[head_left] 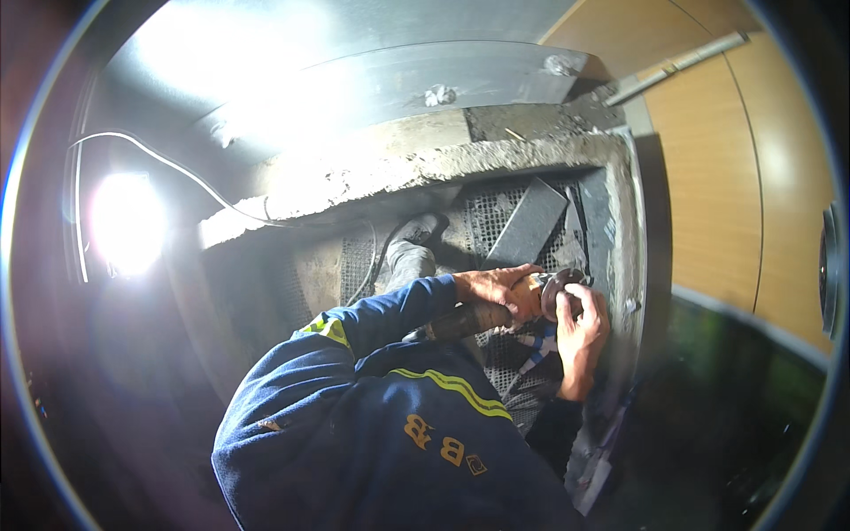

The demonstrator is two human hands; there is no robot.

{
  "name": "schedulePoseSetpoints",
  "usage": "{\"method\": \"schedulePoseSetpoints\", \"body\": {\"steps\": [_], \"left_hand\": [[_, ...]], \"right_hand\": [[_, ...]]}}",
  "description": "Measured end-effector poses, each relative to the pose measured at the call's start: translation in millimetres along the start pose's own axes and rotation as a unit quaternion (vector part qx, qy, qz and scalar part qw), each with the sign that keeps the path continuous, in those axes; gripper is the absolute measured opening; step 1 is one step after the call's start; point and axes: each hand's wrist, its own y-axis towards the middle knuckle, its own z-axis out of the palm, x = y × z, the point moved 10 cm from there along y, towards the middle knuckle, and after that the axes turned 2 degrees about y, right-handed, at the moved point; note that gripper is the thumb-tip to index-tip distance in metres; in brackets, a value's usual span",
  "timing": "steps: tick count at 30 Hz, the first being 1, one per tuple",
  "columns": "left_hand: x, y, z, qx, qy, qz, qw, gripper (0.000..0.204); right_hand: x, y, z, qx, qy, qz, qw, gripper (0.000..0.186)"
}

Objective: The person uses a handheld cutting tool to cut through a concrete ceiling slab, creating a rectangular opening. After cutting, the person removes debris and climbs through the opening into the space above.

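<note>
My left hand [498,288] is wrapped round the head of an angle grinder [465,322], whose dark body points back toward my waist. A round dark disc [552,295] sits at the front end of the tool. My right hand [584,334] is closed at the disc's middle, thumb and fingers pinching there; whatever small part lies under the fingertips is hidden. Just below the tool a blue-and-white object [537,350] shows in part, its kind unclear.
A grey slab [529,221] lies on black perforated matting [491,211]. Rough mortar [443,168] edges the raised rim around me. At the left a work lamp [128,223] glares, with a white cable [181,166] beside it. Wooden panels [708,177] stand at the right.
</note>
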Motion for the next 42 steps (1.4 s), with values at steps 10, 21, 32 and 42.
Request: {"method": "schedulePoseSetpoints", "body": {"steps": [10,21,32,42], "left_hand": [[-16,-4,-167,-0.072,-0.173,0.028,0.982,0.124],[18,-16,-218,-0.131,-0.244,0.021,0.961,0.116],[2,-20,-239,-0.157,-0.293,-0.010,0.943,0.116],[7,-3,-239,-0.190,-0.278,-0.056,0.940,0.110]], "right_hand": [[46,184,121,0.166,-0.031,-0.141,0.976,0.026],[55,231,185,0.218,0.001,-0.065,0.974,0.029],[4,251,213,0.279,0.047,0.112,0.952,0.025],[27,283,193,0.230,0.067,-0.114,0.964,0.024]]}}
